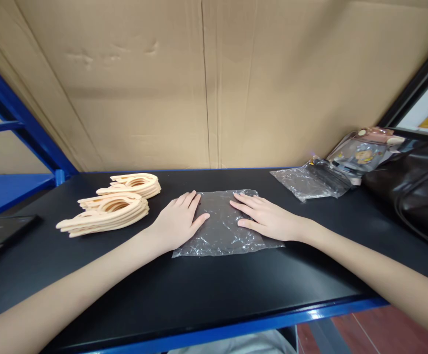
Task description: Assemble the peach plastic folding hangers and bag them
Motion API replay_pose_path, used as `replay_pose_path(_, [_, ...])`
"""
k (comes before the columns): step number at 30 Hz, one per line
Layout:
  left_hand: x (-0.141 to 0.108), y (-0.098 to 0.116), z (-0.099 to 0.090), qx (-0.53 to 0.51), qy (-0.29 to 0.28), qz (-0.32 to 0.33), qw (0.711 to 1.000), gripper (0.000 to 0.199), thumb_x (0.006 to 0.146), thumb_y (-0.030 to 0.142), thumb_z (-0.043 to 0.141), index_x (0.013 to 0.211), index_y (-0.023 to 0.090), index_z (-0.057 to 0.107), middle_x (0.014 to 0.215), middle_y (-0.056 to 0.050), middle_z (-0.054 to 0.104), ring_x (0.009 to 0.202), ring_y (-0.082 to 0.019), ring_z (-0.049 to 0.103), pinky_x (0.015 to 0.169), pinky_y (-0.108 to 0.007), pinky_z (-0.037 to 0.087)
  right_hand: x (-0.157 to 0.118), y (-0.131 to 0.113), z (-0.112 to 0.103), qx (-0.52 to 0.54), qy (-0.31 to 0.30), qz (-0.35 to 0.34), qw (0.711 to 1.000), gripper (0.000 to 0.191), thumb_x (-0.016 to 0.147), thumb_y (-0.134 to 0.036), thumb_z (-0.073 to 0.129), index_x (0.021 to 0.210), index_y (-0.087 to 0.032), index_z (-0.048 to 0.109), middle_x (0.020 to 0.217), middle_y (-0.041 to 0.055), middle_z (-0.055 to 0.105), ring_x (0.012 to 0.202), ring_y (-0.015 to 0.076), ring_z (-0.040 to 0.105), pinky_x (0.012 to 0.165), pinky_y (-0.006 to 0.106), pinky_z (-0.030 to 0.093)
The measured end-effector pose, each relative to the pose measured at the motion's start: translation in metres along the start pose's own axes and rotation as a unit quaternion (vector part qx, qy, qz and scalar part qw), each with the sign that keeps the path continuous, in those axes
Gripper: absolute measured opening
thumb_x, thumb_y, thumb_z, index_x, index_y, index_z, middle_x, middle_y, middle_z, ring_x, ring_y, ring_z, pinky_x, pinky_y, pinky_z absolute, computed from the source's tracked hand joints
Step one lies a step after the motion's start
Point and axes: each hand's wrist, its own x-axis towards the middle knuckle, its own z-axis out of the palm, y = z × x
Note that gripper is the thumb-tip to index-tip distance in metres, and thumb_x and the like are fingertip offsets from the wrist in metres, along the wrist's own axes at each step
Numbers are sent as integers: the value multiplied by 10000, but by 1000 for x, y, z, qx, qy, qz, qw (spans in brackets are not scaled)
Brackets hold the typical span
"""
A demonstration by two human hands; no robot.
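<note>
A clear plastic bag (221, 228) lies flat on the black tabletop (214, 290) in front of me, its surface wrinkled. My left hand (177, 221) rests on the bag's left edge with fingers stretched out and thumb apart. On the right side of the bag lies my right hand (267, 216), palm down, fingers spread. Neither hand grips anything. Left of my left hand are two stacks of flat, cream-coloured curved pieces, a nearer stack (105, 216) and a farther stack (135, 184), which look like hangers; their exact kind is unclear.
More clear plastic bags (310, 181) lie at the back right, beside a transparent container with a pinkish top (369, 150). A dark leather bag (416, 182) stands at the right edge. A black phone-like object (5, 236) is at far left. Cardboard (143, 88) walls the back.
</note>
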Motion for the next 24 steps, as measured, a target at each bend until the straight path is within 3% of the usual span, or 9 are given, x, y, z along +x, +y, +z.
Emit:
replay_pose_path(5, [-3,-3,-5,-29,-98,-23,995,740,957,553,152,1469,18,161,1534,-169,110,1428,-272,103,1152,-459,182,-2,-4,-1,12,-4,7,1000,727,907,-652,279,1474,-198,255,1550,124,84,1433,282,59,1146,528,134])
replay_pose_path(13, [-6,5,-14,43,-131,-38,990,698,971,504,179,1468,18,115,1527,-151,77,1431,-252,81,1165,-470,117,-1,-4,-6,18,-51,15,998,801,892,-685,253,1489,-157,169,1551,103,49,1438,260,29,1169,473,88])
replay_pose_path(19, [-10,6,-24,54,-160,-38,985,687,973,498,179,1467,27,103,1524,-142,67,1432,-239,71,1162,-473,127,-8,-8,-8,20,-69,31,997,809,899,-676,244,1491,-132,156,1551,100,44,1435,282,3,1169,492,85])
replay_pose_path(22, [-11,6,-25,58,-164,-40,984,685,973,496,170,1466,26,105,1523,-142,63,1432,-239,72,1162,-473,128,-8,-9,-8,19,-42,32,998,826,897,-671,268,1492,-108,163,1548,141,115,1431,305,94,1155,503,156])
replay_pose_path(24, [-11,6,-25,63,-166,-43,983,685,973,496,168,1467,26,101,1524,-141,67,1432,-237,75,1163,-471,127,-5,-8,-8,12,10,37,999,800,913,-639,283,1490,-96,174,1508,177,272,1392,314,256,1119,509,247])
